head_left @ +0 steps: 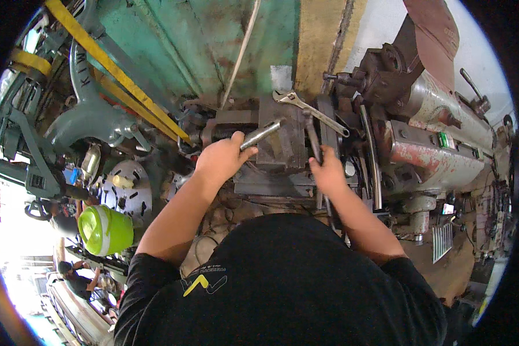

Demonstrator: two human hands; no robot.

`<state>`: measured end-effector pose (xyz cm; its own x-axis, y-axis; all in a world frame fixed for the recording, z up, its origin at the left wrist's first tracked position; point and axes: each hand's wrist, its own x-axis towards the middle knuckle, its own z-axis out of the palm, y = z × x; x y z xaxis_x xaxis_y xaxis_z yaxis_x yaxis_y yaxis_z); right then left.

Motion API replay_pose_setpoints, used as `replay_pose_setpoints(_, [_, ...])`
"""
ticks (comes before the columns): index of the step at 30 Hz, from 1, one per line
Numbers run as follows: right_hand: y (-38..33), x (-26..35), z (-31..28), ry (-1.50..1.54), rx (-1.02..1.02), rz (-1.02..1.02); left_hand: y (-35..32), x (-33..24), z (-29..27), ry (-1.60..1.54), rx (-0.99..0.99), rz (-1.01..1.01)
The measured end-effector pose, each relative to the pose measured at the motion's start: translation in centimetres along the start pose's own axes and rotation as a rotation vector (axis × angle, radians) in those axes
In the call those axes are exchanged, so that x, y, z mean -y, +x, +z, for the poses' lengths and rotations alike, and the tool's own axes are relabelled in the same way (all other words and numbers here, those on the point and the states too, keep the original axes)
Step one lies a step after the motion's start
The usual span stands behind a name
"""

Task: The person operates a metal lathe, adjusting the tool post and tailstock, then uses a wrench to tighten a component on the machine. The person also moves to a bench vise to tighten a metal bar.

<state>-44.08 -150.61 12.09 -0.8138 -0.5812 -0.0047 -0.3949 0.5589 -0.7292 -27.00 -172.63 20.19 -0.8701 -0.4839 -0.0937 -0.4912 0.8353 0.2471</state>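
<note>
From the head camera, the left hand (pixel 222 158) was closed around the near end of a short shiny steel bar (pixel 261 134), which slanted up and to the right over a dark, greasy block of the grey metal lathe carriage (pixel 279 147). The right hand (pixel 328 170) was clamped on a dark slim metal handle (pixel 313 138) that stood just right of the block, its fingers curled round the lower part. The two hands were apart, one on each side of the block. A silver adjustable spanner (pixel 311 109) lay loose on the far side of the block, angled toward the right. Far to the right sat the worn, rust-stained lathe headstock (pixel 438 155). On the near left, a lime-green plastic jug (pixel 104 229) stood beside a round perforated steel plate (pixel 130 187).
</note>
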Motion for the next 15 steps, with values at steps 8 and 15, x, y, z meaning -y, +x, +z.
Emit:
replay_pose_setpoints(8, [1.0, 2.7, 3.5, 0.125, 0.041, 0.061, 1.1, -0.4, 4.5, 0.016, -0.003, -0.026])
replay_pose_setpoints(15, [4.1, 4.1, 9.2, -0.174, 0.078, 0.037, 2.2, 1.4, 8.8, -0.203, -0.009, -0.208])
